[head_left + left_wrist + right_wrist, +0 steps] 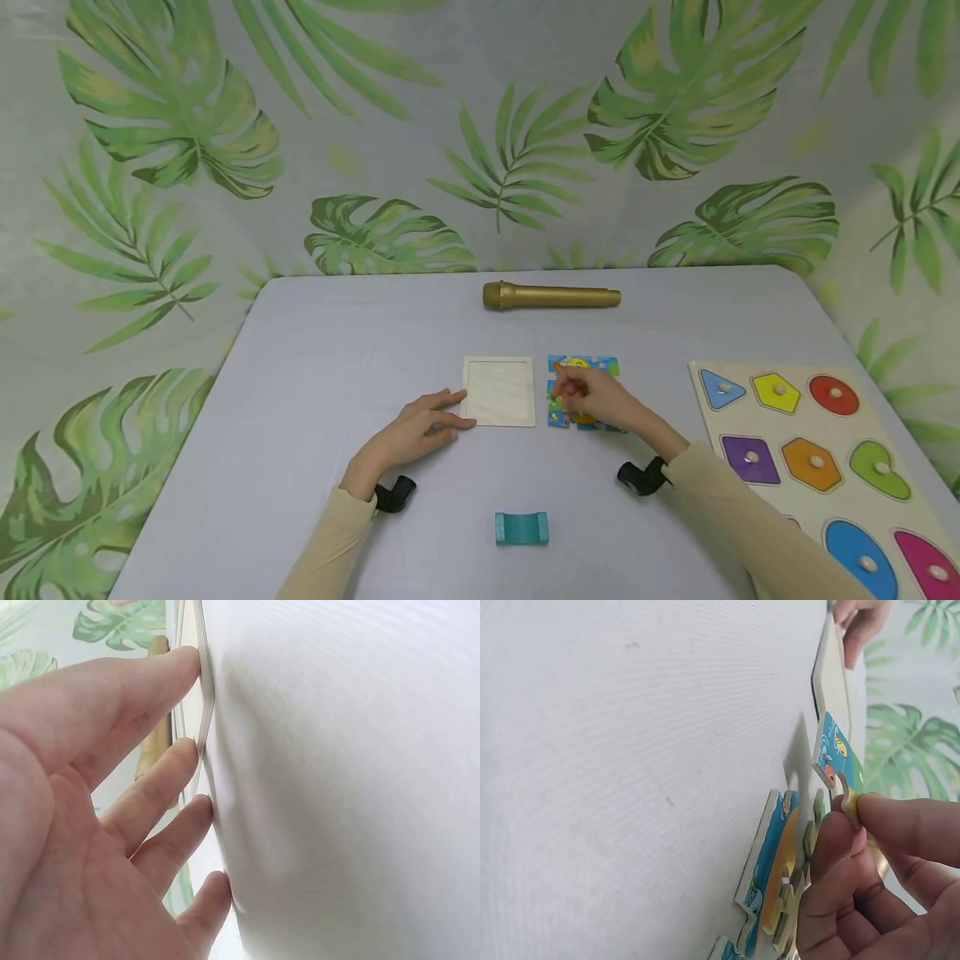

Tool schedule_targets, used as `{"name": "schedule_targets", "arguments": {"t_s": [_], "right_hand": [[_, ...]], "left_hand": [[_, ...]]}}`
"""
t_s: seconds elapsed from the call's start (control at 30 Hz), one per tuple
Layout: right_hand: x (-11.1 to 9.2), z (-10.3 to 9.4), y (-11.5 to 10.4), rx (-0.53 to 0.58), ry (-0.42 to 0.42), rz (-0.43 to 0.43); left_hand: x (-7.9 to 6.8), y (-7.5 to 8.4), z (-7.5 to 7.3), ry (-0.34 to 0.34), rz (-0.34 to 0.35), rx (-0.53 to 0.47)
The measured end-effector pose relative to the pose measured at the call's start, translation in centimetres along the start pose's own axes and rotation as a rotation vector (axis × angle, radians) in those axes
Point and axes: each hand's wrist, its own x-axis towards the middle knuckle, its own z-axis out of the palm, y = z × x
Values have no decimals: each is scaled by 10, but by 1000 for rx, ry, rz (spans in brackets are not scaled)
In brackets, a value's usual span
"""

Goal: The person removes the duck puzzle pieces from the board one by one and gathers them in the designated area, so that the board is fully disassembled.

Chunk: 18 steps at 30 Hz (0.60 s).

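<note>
My left hand [420, 429] rests at the left edge of a shallow square wooden puzzle tray [497, 361], fingers extended. In the left wrist view, thumb and index fingertip touch the tray's side [205, 712]. My right hand [603, 398] is over several colourful jigsaw pieces [608, 365] lying just right of the tray. Between thumb and fingers it pinches one blue jigsaw piece [840, 750] with fish pictures, lifted above the table in the right wrist view. Part of the loose jigsaw pieces [769, 847] is hidden behind my right hand.
A gold microphone [555, 297] lies near the table's back edge. Close to the front sits a teal block with a curved hollow [522, 529]. On the right, partly under my right sleeve, is a large wooden shape board [765, 421] with knobbed coloured pieces.
</note>
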Motion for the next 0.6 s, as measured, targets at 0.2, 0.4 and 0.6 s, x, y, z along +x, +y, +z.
{"name": "schedule_targets", "arguments": {"t_s": [0.2,0.4,0.6], "right_hand": [[-2,3,0,-51,4,-14],[-5,6,-3,-94,14,-15],[-7,8,-2,-159,32,-67]], "left_hand": [[0,0,0,0,-5,0],[-1,0,0,3,-13,-1],[-1,1,0,3,-18,-8]]}}
